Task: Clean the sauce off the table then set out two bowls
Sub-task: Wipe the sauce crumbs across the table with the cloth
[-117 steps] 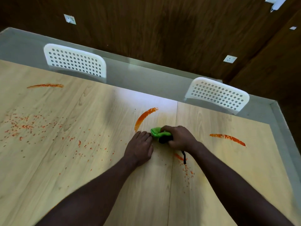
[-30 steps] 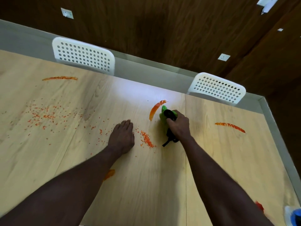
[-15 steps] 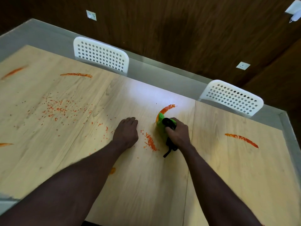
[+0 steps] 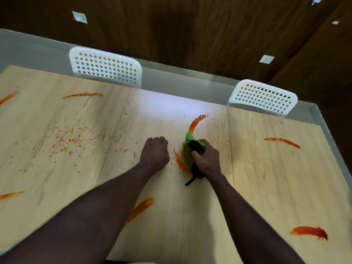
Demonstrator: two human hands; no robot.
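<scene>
Right hand (image 4: pixel 206 159) is closed around a green and black scrubber (image 4: pixel 191 149) near the middle of the table (image 4: pixel 266 187), hiding most of its body; a black strap trails out toward the near edge. Left hand (image 4: pixel 155 154) rests just beside it, fingers curled under, holding nothing. Orange sauce streaks (image 4: pixel 197 121) and crumbs (image 4: pixel 68 138) mark the pale wood, one streak touching the scrubber's tip. Two white chairs (image 4: pixel 105 66) stand at the far edge against a dark wooden wall (image 4: pixel 190 31).
</scene>
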